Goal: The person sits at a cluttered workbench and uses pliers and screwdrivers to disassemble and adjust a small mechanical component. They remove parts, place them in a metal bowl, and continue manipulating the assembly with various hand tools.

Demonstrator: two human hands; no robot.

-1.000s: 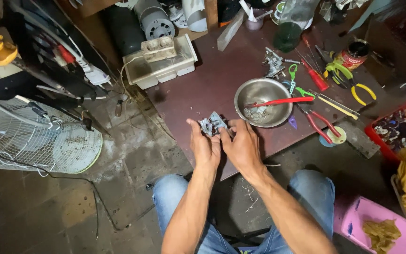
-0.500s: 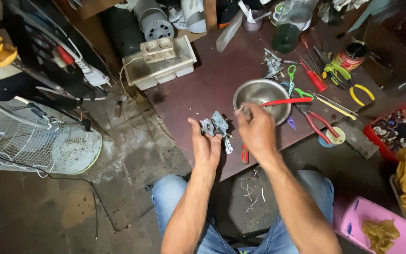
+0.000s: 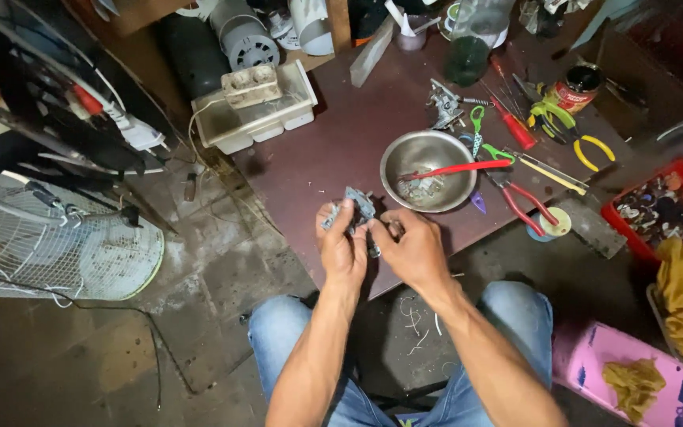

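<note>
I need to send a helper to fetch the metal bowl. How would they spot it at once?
On the dark brown low table, look just beyond the person's right hand. The round shiny steel bowl sits there among scattered pliers. It alone is round and silvery, with a red-handled tool lying across its rim.

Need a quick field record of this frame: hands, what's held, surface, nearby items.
left hand: grips a small grey metal part over the table edge
right hand: fingers on the same part, from the right
table: dark brown, low
bowl: steel, past the hands, red-handled tool lying across it
pliers: red-handled, right of bowl
fan guard: white, on floor, left
</note>
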